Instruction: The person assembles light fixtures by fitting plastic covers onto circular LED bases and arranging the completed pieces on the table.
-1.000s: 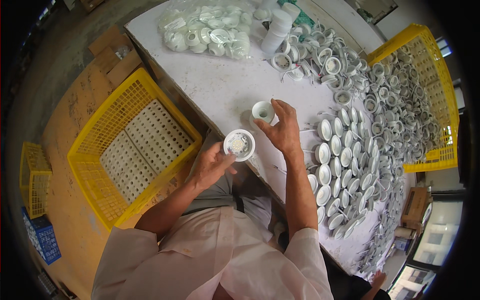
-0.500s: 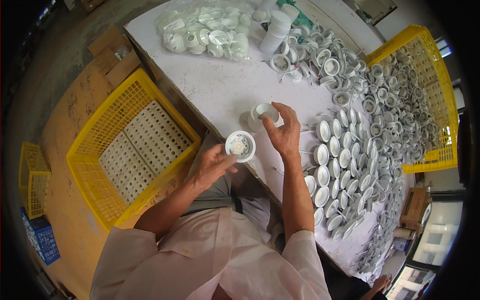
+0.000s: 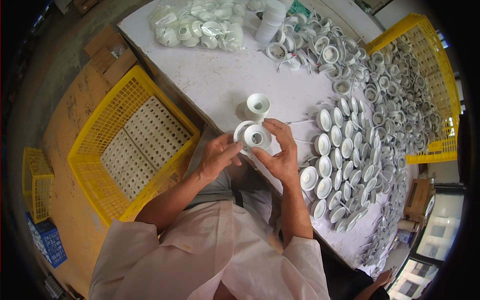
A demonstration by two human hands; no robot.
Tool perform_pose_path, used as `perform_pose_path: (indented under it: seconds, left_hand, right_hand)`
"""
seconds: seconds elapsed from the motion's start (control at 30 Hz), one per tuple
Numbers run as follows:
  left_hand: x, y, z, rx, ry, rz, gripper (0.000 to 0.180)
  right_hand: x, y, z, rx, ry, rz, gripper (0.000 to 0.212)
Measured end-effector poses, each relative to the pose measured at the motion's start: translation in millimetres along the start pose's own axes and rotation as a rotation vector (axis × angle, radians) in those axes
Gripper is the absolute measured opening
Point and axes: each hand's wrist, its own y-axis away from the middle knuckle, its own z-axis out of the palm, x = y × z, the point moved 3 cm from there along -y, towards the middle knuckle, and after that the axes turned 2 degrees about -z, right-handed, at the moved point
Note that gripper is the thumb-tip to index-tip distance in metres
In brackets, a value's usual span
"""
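Note:
My left hand (image 3: 220, 156) is closed on the rim of a round white downlight housing (image 3: 238, 133) at the table's near edge. In front of it, my right hand (image 3: 281, 152) pinches a white cone-shaped reflector ring (image 3: 265, 133) with a hole in its middle. The reflector overlaps the housing and hides most of its inside; I cannot tell whether it is seated. Just beyond the hands stands a short stack of similar white reflectors (image 3: 258, 104). To the right lie several rows of white downlights (image 3: 324, 146) with wires.
A heap of downlights (image 3: 400, 100) spills from a tipped yellow crate (image 3: 440, 65) at the far right. At the back are a clear bag of reflectors (image 3: 200, 25) and a white reflector stack (image 3: 270, 22). A yellow crate (image 3: 95, 125) holding perforated white trays stands left of the table.
My right hand has taken a reflector off the small stack and brought it nearer, over the housing. My left hand has shifted slightly right with the housing, whose LED board was visible earlier.

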Motion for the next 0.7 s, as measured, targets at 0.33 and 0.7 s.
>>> perform_pose_path:
  seconds: [0.33, 0.7]
  left_hand:
    - [0.3, 0.7, 9.7, 0.008, -0.092, 0.034, 0.033]
    - [-1.0, -0.9, 20.2, 0.084, -0.426, 0.173, 0.027]
  right_hand:
    - [-3.7, 14.4, 0.9, -0.001, -0.038, 0.062, 0.067]
    - [19.5, 35.1, 14.9, 0.141, -0.268, 0.494, 0.023]
